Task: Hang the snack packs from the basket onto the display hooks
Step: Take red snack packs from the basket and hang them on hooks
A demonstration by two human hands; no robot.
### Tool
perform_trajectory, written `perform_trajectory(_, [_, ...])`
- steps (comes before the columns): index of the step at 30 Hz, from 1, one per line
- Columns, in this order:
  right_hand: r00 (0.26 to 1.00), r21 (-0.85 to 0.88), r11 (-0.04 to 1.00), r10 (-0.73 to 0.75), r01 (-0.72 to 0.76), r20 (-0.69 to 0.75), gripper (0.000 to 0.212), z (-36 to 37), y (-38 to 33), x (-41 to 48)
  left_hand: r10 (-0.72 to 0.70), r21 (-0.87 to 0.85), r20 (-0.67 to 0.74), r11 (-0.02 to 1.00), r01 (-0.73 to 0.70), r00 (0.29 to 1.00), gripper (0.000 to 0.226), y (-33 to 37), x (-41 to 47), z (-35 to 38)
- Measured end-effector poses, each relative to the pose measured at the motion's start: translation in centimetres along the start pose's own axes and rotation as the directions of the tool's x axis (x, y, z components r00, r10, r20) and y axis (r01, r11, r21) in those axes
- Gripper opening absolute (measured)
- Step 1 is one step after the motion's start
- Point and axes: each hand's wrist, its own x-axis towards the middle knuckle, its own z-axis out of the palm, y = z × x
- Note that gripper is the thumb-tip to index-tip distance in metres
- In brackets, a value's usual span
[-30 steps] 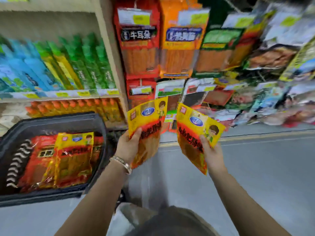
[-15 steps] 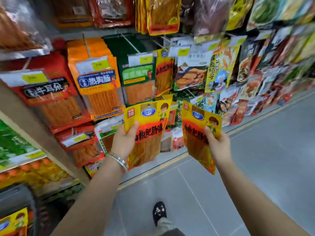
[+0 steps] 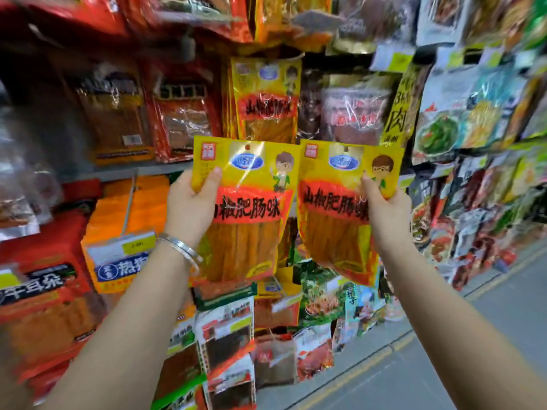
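Two yellow snack packs are held up side by side, center frame. L pack is gripped by L hand, thumb on front, fingers curled behind. R pack is pinched at its right edge by R hand. Matching packs hang just above, upper center. Bracelet on L wrist.

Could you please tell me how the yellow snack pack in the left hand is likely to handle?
The yellow snack pack probably flexes: its lower edge curves. Its glossy film glints, so it may slip. The left hand holds it by one edge, suggesting lightness.
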Motion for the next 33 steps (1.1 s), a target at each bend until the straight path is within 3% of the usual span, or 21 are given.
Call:
perform_trajectory(4, [0.999, 0.13, 0.991, -0.036, 0.035, 0.01, 0.023, 2.5, -2.5, 4.2, 0.031, -0.046, -0.028, 0.998, -0.032, 0.999, 0.019, 1.4, 3.3, 0.3])
perform_trajectory(12, [0.969, 0.254, 0.967, -0.077, 0.016, 0.234, 0.015, 6.8, -6.5, 10.9, -0.065, -0.25, -0.106, 0.968, 0.036, 0.992, 0.013, 2.5, 5.7, 1.0])
perform_trajectory(17, [0.928, 0.384, 0.919, -0.069, -0.084, 0.367, 0.007, 9.2, -7.5, 14.2, -0.089, -0.303, -0.121, 0.952, 0.049, 0.989, 0.01, 3.3, 6.4, 1.6])
perform_trajectory(27, [0.879, 0.432, 0.868, 0.01, -0.244, 0.476, 0.001, 10.3, -6.6, 16.0, -0.129, -0.329, -0.117, 0.941, 0.084, 0.985, 0.014, 4.3, 7.2, 3.2])
perform_trajectory(33, [0.87, 0.402, 0.894, -0.029, -0.197, 0.492, 0.003, 11.4, -6.5, 16.9, -0.144, -0.333, -0.11, 0.938, 0.1, 0.984, 0.011, 4.8, 7.2, 3.4])
